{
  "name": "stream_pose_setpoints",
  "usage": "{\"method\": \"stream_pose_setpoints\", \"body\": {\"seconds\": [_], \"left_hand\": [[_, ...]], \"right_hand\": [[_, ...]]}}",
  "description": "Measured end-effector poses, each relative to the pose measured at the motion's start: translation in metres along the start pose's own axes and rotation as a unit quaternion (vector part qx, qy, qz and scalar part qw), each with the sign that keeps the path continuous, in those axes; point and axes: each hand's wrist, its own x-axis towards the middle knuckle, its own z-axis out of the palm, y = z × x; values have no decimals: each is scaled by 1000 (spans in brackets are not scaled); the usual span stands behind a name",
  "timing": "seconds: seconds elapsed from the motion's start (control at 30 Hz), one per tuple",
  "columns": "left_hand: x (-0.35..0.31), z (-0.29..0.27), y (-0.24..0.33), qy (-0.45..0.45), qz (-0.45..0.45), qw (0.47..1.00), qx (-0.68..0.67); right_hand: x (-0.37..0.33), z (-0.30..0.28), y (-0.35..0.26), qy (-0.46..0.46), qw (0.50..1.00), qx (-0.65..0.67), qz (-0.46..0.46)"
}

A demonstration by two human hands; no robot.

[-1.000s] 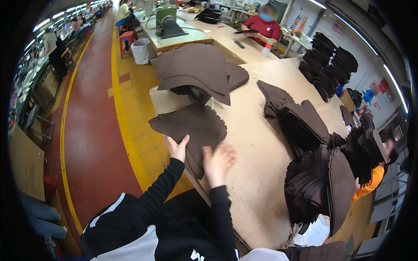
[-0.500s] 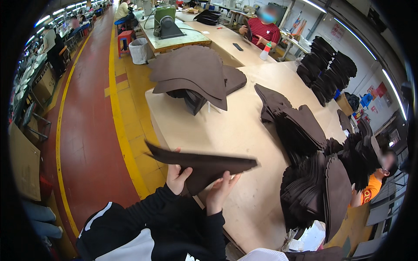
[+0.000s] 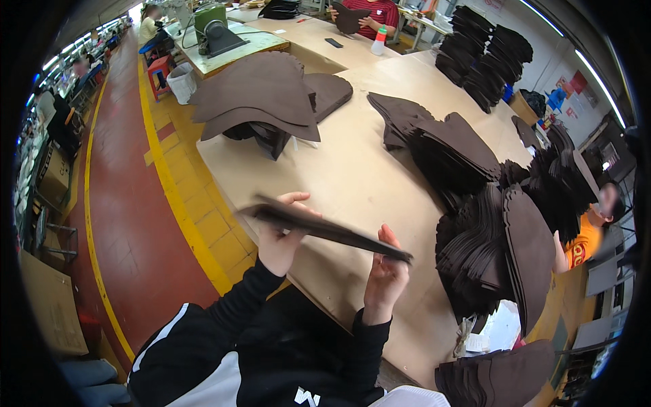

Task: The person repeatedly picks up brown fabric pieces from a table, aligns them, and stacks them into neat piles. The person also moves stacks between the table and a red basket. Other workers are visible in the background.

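Holding a thin stack of dark brown cut sheets (image 3: 332, 230) edge-on above the near side of the light wooden table (image 3: 366, 183), both hands are lifted in front of the person's chest. The stack is flat, matte and slim, seen almost only from its edge, and it slopes down from its left end to its right end. The left hand (image 3: 281, 237) grips the left end, thumb over the top edge, while the right hand (image 3: 385, 275) supports the right end with fingers curled under it. At 11 o'clock from the hands lies one big pile of brown sheets (image 3: 261, 91). At 1 o'clock lies a fanned-out pile (image 3: 447, 146), and at 3 o'clock stands one upright bundle (image 3: 505, 261); how many pieces are in each I cannot tell.
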Motion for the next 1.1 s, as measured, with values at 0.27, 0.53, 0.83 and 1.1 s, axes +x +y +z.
{"method": "stream_pose_setpoints", "body": {"seconds": [0.27, 0.53, 0.83, 1.1], "left_hand": [[21, -12, -9, 1, -32, 983, 182], [14, -41, -9, -34, -21, 991, 127], [2, -82, -24, -131, 52, 924, 354], [45, -19, -40, -116, 38, 972, 200]], "right_hand": [[5, 1, 30, 1, 989, -149, -9], [-5, 21, 33, -48, 963, -250, -87], [-10, 6, 49, -24, 997, -71, 19], [-11, 20, 39, 215, 975, -34, -51]]}}
